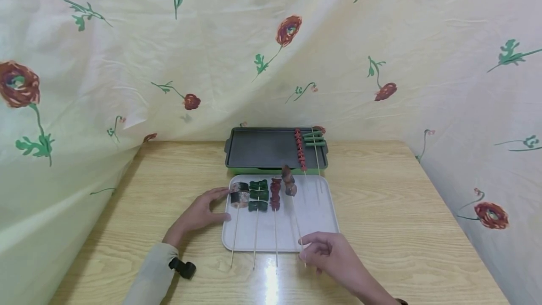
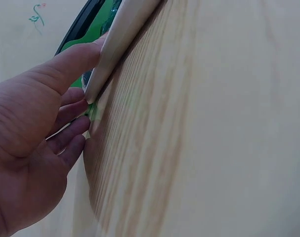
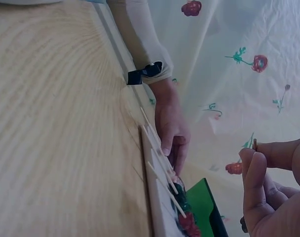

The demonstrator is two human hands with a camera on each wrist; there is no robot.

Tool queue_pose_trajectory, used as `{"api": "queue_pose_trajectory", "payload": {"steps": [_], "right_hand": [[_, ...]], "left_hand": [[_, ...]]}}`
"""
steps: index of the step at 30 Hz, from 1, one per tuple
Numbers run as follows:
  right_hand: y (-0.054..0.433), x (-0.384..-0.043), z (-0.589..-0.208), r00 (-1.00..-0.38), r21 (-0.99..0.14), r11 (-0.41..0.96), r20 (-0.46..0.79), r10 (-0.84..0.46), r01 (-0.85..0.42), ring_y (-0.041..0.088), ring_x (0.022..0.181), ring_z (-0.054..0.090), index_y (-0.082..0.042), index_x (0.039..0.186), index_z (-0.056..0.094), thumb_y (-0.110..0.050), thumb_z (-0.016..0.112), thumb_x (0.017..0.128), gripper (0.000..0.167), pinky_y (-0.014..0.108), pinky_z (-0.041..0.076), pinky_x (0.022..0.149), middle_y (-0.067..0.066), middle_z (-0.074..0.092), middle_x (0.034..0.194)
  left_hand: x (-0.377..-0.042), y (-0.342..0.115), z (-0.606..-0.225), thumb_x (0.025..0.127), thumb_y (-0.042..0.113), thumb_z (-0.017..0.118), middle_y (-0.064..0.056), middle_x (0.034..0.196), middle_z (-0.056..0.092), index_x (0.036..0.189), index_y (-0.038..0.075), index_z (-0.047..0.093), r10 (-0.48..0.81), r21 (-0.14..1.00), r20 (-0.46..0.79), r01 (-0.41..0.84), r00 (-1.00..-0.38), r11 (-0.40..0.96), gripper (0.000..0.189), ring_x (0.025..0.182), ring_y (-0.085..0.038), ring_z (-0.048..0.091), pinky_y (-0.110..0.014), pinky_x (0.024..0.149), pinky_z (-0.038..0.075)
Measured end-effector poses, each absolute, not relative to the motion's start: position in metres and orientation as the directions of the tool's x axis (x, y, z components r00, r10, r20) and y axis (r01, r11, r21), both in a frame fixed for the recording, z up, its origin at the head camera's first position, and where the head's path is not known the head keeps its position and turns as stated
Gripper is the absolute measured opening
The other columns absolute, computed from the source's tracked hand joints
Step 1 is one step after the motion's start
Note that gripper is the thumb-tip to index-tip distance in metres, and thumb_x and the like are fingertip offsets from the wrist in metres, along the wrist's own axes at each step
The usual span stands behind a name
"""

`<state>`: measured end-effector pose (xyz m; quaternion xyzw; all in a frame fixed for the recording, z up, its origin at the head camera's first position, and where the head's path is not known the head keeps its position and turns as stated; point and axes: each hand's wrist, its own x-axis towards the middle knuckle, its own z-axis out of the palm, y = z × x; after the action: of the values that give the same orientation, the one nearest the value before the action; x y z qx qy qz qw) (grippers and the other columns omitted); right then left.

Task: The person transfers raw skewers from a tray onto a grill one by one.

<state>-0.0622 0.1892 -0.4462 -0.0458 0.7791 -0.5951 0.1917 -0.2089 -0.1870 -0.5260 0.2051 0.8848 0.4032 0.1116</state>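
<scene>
My right hand [image 1: 326, 253] pinches the lower end of a bamboo skewer with brown chunks [image 1: 289, 181], tilted over the right half of the white tray [image 1: 317, 229]. In the right wrist view, the thumb and index finger of the right hand [image 3: 271, 190] meet on the stick's tip. At the tray's left edge rests my left hand [image 1: 205, 211], its thumb and fingers spread along the rim. Across the tray lie a fish-slice skewer [image 1: 240, 195], a dark green vegetable skewer [image 1: 259, 196] and a red meat skewer [image 1: 275, 194], sticks pointing toward me.
Behind the tray stands a dark griddle pan [image 1: 262, 147] with a green underside. On its right side lie a skewer of red pieces [image 1: 300, 149] and one of green vegetable sticks [image 1: 314, 141], their sticks overhanging the tray. Flowered cloth [image 1: 228, 60] encloses the wooden table [image 1: 381, 192].
</scene>
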Motion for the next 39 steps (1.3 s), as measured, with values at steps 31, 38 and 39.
{"api": "queue_pose_trajectory", "payload": {"steps": [31,38,39], "right_hand": [[0.199,-0.153,-0.399,-0.974,-0.936,0.352,-0.079,-0.212,0.000,0.021,0.081,0.068,0.004,0.122,0.068,-0.012,0.071,0.095,0.032,0.031,0.061,0.065,0.017,0.076,0.101],[0.202,-0.176,-0.401,-0.978,-0.927,0.374,-0.092,-0.189,0.015,0.027,0.085,0.069,0.005,0.120,0.070,-0.011,0.071,0.096,0.029,0.031,0.062,0.067,0.016,0.077,0.100],[0.201,-0.179,-0.402,-0.978,-0.926,0.377,-0.097,-0.184,0.020,0.027,0.086,0.070,0.005,0.119,0.070,-0.012,0.071,0.095,0.029,0.031,0.062,0.068,0.016,0.077,0.100]], "left_hand": [[-0.210,-0.187,-0.525,0.085,0.038,0.084,-0.007,0.160,0.042,0.153,0.016,0.050,0.462,0.766,-0.034,0.274,-0.886,0.581,0.079,0.150,-0.034,0.033,-0.053,0.124,0.029],[-0.210,-0.187,-0.525,0.085,0.038,0.084,-0.008,0.160,0.042,0.152,0.016,0.050,0.461,0.766,-0.034,0.272,-0.887,0.582,0.078,0.150,-0.034,0.033,-0.053,0.124,0.028],[-0.210,-0.188,-0.525,0.085,0.039,0.084,-0.007,0.160,0.042,0.152,0.016,0.050,0.460,0.766,-0.036,0.271,-0.887,0.582,0.078,0.150,-0.034,0.033,-0.053,0.124,0.028]]}}
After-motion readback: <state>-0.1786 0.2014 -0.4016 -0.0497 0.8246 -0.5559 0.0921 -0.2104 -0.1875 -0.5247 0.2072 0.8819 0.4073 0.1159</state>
